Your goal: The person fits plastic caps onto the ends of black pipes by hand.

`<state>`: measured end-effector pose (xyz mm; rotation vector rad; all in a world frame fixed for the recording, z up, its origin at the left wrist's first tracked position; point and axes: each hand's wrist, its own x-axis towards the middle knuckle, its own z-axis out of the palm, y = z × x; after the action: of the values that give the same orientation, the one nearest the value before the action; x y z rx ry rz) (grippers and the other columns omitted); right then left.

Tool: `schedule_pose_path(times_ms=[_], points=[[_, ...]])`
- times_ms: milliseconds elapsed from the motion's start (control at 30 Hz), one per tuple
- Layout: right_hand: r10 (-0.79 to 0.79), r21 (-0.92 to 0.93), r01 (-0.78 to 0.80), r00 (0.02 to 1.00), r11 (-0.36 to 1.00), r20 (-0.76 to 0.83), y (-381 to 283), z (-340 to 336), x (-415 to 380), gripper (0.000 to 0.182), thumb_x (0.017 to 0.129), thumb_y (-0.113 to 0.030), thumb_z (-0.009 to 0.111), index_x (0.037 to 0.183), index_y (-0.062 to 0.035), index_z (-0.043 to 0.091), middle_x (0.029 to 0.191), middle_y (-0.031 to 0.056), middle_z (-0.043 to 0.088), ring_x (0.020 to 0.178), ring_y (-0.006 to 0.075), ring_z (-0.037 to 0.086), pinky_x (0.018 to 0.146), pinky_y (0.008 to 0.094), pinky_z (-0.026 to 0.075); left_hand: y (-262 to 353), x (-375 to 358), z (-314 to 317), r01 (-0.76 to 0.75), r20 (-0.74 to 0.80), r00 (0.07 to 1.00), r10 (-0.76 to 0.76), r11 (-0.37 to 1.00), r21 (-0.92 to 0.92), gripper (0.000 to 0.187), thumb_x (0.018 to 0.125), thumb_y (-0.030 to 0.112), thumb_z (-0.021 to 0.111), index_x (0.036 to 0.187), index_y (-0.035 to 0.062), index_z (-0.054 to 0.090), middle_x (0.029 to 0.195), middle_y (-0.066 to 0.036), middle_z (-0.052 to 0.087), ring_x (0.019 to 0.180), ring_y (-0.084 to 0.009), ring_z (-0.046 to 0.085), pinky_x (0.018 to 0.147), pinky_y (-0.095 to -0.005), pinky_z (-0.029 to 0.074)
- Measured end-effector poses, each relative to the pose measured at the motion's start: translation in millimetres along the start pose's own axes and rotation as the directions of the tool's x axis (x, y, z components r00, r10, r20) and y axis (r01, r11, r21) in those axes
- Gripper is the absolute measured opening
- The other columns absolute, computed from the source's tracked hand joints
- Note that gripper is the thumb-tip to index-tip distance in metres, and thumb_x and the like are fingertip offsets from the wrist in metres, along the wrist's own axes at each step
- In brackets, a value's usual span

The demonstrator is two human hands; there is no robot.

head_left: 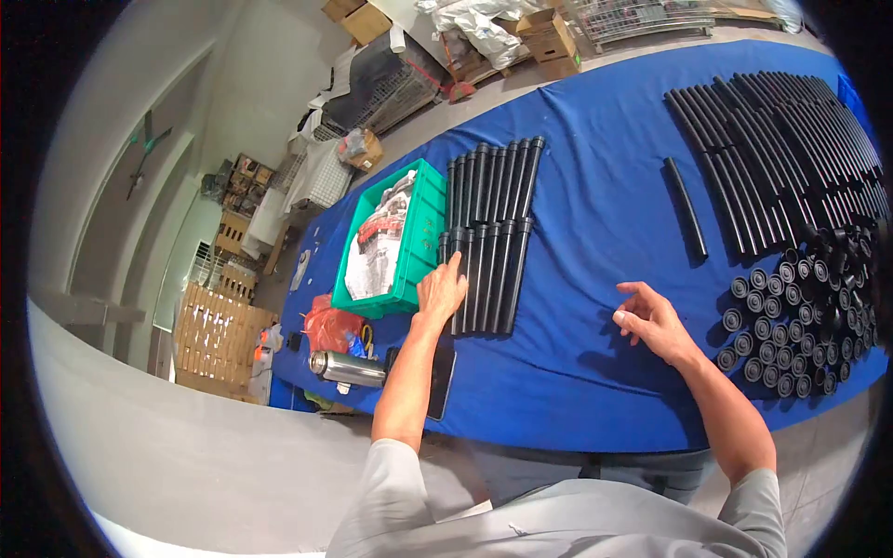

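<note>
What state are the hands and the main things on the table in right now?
Left hand: at the wide-ended tubes, index finger extended; grip unclear
Right hand: empty, fingers loosely curled
Wide-ended tubes: lying in two rows
Single tube: lying apart
Right-side tubes: lying massed in rows
Round black parts: loosely clustered
Green crate: open, partly filled
Red bag: crumpled
Blue cloth: spread, wrinkled

Tubes (pixel 686 209) black; round caps (pixel 784 356) black, ringed grey; crate (pixel 429 228) green; tablecloth (pixel 586 223) plain blue; flask (pixel 353 368) silver; shirt (pixel 595 521) grey.
</note>
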<state>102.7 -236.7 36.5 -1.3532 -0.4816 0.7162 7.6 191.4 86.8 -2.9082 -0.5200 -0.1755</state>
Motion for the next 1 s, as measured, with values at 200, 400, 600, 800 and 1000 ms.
schedule_pose_path(times_ms=[200, 400, 600, 800, 1000], points=[[0.025, -0.035, -0.025, 1.0, 0.999, 0.006, -3.0, 0.1, -1.1, 0.056, 0.094, -0.028, 0.074, 0.138, 0.0003, 0.053, 0.1, 0.0077, 0.066, 0.081, 0.0121, 0.065, 0.063, 0.0276, 0.055, -3.0, 6.3, 11.6, 0.003, 0.005, 1.0, -0.004, 0.999, 0.046, 0.057, 0.088, 0.023, 0.062, 0.144, 0.0114, 0.054, 0.1, -0.022, 0.069, 0.093, -0.0396, 0.07, 0.082, -0.0529, 0.057], [0.021, -0.051, -0.02, 1.0, 0.998, 0.006, -0.5, 0.1, -0.2, 0.056, 0.094, -0.028, 0.074, 0.138, 0.0012, 0.053, 0.101, 0.009, 0.068, 0.081, 0.0128, 0.065, 0.064, 0.028, 0.056, -1.9, 10.8, 9.5, 0.0, 0.023, 1.0, -0.002, 0.996, 0.084, 0.057, 0.088, 0.022, 0.061, 0.144, 0.0124, 0.055, 0.1, -0.021, 0.069, 0.092, -0.0382, 0.07, 0.08, -0.0525, 0.057], [0.024, -0.062, -0.024, 1.0, 0.998, 0.012, 1.6, -0.2, 0.7, 0.056, 0.095, -0.029, 0.074, 0.137, 0.0013, 0.053, 0.103, 0.011, 0.069, 0.083, 0.0132, 0.067, 0.064, 0.0285, 0.056, 0.8, 7.4, 10.0, 0.013, -0.011, 1.0, -0.012, 0.996, 0.091, 0.054, 0.088, 0.022, 0.061, 0.142, 0.0131, 0.058, 0.103, -0.021, 0.068, 0.093, -0.0375, 0.07, 0.081, -0.0518, 0.058], [0.057, -0.052, -0.055, 0.998, 0.997, 0.041, 2.3, -0.1, 0.1, 0.051, 0.097, -0.025, 0.071, 0.138, -0.0018, 0.053, 0.1, 0.0079, 0.068, 0.085, 0.013, 0.065, 0.066, 0.0291, 0.054, 1.3, 4.4, 5.0, 0.005, -0.025, 1.0, -0.002, 0.994, 0.113, 0.052, 0.088, 0.024, 0.061, 0.139, 0.0142, 0.059, 0.105, -0.019, 0.067, 0.096, -0.0392, 0.069, 0.081, -0.0519, 0.057], [-0.06, -0.158, 0.063, 0.998, 0.985, 0.023, 6.5, -0.6, -1.6, 0.05, 0.096, -0.035, 0.073, 0.129, 0.0007, 0.062, 0.101, 0.0135, 0.074, 0.089, 0.0178, 0.07, 0.073, 0.0349, 0.056, 33.5, 0.7, -4.1, -0.063, -0.201, 0.979, 0.045, 0.994, -0.085, 0.049, 0.093, 0.035, 0.066, 0.135, 0.0108, 0.062, 0.106, -0.019, 0.066, 0.097, -0.0375, 0.067, 0.08, -0.0499, 0.055]])
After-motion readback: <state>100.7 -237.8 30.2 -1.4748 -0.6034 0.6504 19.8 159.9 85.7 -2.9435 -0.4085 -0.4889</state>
